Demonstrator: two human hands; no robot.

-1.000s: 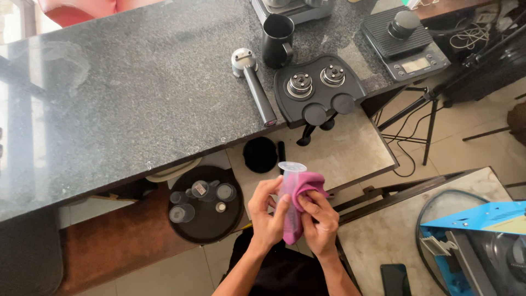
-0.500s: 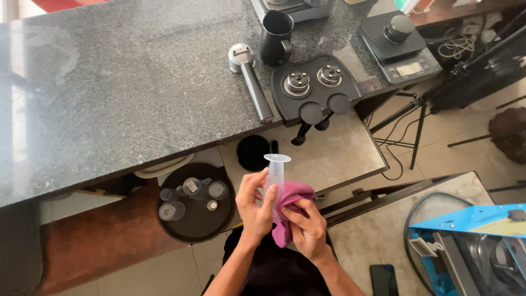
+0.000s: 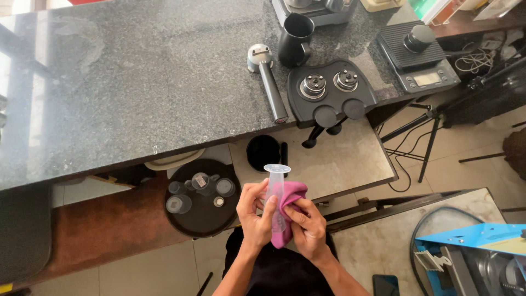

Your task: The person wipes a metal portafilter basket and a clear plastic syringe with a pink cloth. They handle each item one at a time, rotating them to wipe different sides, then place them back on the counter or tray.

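Both hands work below the desk [image 3: 137, 82] edge: left hand [image 3: 253, 211] grips the clear plastic tube [image 3: 275, 186] upright, right hand [image 3: 307, 227] presses a pink cloth [image 3: 287, 211] around its lower part — wiping under way, flared rim uncovered.

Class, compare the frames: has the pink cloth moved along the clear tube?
Yes. The pink cloth has slid down the clear tube, away from its flared rim.

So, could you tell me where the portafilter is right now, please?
The portafilter lies on the dark granite counter in the upper middle of the head view, just left of the black tamping mat and below-left of the black jug.
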